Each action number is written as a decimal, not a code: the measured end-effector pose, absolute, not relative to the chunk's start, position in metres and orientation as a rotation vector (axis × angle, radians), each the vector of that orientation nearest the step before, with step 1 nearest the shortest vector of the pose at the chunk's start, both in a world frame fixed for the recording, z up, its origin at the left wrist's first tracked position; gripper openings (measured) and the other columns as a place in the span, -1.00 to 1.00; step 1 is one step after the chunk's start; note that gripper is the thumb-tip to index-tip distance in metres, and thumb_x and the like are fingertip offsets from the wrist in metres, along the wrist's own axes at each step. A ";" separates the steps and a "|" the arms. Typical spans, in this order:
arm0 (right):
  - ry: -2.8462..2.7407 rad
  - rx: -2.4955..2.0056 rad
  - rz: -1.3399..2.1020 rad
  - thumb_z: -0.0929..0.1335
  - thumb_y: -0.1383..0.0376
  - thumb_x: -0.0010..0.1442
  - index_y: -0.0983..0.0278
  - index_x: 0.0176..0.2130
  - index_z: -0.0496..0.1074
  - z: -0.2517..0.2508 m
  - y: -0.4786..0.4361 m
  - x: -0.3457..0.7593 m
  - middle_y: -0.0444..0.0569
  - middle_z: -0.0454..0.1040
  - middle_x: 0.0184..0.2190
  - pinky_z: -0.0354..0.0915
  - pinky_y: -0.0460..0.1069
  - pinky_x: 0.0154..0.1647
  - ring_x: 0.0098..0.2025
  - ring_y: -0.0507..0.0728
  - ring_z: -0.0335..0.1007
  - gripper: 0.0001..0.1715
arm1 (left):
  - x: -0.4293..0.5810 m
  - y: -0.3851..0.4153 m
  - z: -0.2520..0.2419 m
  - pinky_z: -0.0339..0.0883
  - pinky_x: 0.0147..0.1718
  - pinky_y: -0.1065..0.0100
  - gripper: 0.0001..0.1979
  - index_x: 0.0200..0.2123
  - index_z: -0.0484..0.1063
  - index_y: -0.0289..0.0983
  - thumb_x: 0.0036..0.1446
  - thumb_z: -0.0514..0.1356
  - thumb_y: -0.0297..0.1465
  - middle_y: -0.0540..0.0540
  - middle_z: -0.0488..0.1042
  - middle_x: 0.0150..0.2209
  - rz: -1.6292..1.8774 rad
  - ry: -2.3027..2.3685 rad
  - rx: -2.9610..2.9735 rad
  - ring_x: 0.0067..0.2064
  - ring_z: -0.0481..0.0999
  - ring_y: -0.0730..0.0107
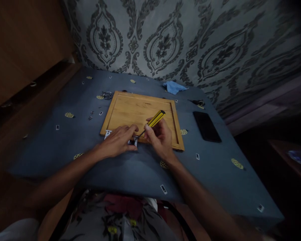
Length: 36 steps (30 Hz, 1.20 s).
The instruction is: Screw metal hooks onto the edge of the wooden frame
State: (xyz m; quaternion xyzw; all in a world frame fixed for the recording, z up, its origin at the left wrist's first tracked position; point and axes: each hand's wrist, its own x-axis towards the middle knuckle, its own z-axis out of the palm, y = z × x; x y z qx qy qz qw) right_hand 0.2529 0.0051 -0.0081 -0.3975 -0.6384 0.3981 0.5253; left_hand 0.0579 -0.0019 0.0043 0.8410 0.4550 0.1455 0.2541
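A wooden panel [140, 110] with a raised frame lies flat on the cloth-covered table. At its near edge is a shiny metal hinge [135, 142], partly hidden under my fingers. My left hand [117, 139] is closed around that hinge, thumb and forefinger on either side of it. In my right hand [159, 137] is a screwdriver [155, 119] with a yellow and black handle, gripped at a slant. Its shaft runs down to the left and its tip meets the hinge. Another bit of metal [107, 133] shows left of my left hand, on the panel's near-left corner.
Several small screws [91, 115] lie left of the panel, near a coiled dark cable [107, 95]. A black phone [207, 126] rests on the right, below a dark bundled cord [198, 102]. Against the wall sits a blue cloth [175, 87]. A wooden cabinet [27, 43] borders the left.
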 end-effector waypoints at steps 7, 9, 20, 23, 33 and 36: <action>-1.508 -0.934 0.970 0.41 0.05 0.32 0.16 -0.03 0.35 -0.010 0.007 0.251 -0.18 0.43 -0.41 0.32 -0.04 -0.50 -0.54 0.00 0.34 -0.66 | 0.057 -0.001 0.003 0.40 0.00 0.13 -0.47 0.07 0.25 -0.16 0.14 0.44 -0.31 -0.14 0.55 0.00 0.412 1.221 2.303 0.07 0.55 0.04; -1.506 -0.931 0.964 0.41 0.04 0.32 0.16 -0.04 0.35 -0.011 0.007 0.251 -0.19 0.42 -0.41 0.31 -0.04 -0.51 -0.54 0.00 0.34 -0.66 | 0.057 -0.002 0.004 0.39 0.01 0.13 -0.47 0.07 0.26 -0.16 0.13 0.45 -0.32 -0.14 0.54 0.01 0.407 1.229 2.294 0.07 0.55 0.03; -1.572 -0.938 0.926 0.39 0.02 0.35 0.15 0.00 0.37 -0.015 0.006 0.251 -0.19 0.43 -0.41 0.35 -0.05 -0.46 -0.50 0.01 0.38 -0.66 | 0.059 -0.002 0.008 0.39 0.01 0.11 -0.46 0.07 0.27 -0.20 0.13 0.45 -0.31 -0.18 0.53 0.00 0.370 1.246 2.282 0.08 0.54 -0.02; -1.569 -0.928 0.947 0.40 0.02 0.34 0.16 -0.02 0.38 -0.013 0.006 0.251 -0.17 0.45 -0.37 0.35 -0.05 -0.46 -0.49 0.00 0.37 -0.65 | 0.059 -0.001 0.009 0.39 0.02 0.09 -0.47 0.07 0.27 -0.21 0.13 0.44 -0.33 -0.19 0.53 0.02 0.363 1.249 2.276 0.09 0.54 -0.03; -1.561 -0.862 1.027 0.36 -0.11 0.35 0.20 -0.13 0.44 0.004 0.007 0.251 -0.17 0.43 -0.49 0.33 -0.04 -0.49 -0.51 0.03 0.37 -0.55 | 0.060 -0.003 0.012 0.40 0.02 0.10 -0.46 0.08 0.27 -0.21 0.13 0.45 -0.35 -0.18 0.54 0.01 0.347 1.266 2.266 0.08 0.55 -0.03; -1.524 -0.912 1.038 0.45 -0.12 0.25 0.22 -0.28 0.41 0.009 0.012 0.248 -0.23 0.35 -0.56 0.23 -0.07 -0.54 -0.56 -0.02 0.27 -0.53 | 0.060 -0.003 0.012 0.39 0.02 0.11 -0.47 0.07 0.27 -0.21 0.13 0.44 -0.36 -0.17 0.54 0.01 0.345 1.263 2.273 0.08 0.55 -0.01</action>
